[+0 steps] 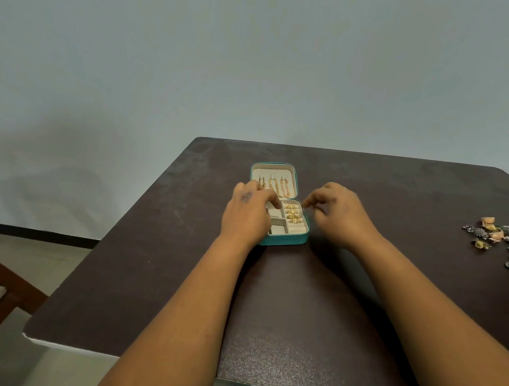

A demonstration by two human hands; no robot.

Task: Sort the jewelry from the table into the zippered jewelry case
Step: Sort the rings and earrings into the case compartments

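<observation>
From the head view, you have the teal zippered jewelry case lying open near the middle of the dark table, lid half away from you, tray half towards you — so its long axis runs from you towards the wall, leaning slightly left at the far end. Gold chains hang in the lid, along that same axis; gold rings sit in the roll on the tray's right side.

Your left hand rests over the tray's left compartments, fingers curled down; whether they pinch anything I cannot tell. Your right hand hovers just beside the case's right edge, fingers loosely curled, holding nothing that shows.

I judge you are midway, settling a piece on the left side. The loose jewelry lies well apart, at the table's right edge — the next move probably calls for a long reach right and a fine pinch on one small piece.
</observation>
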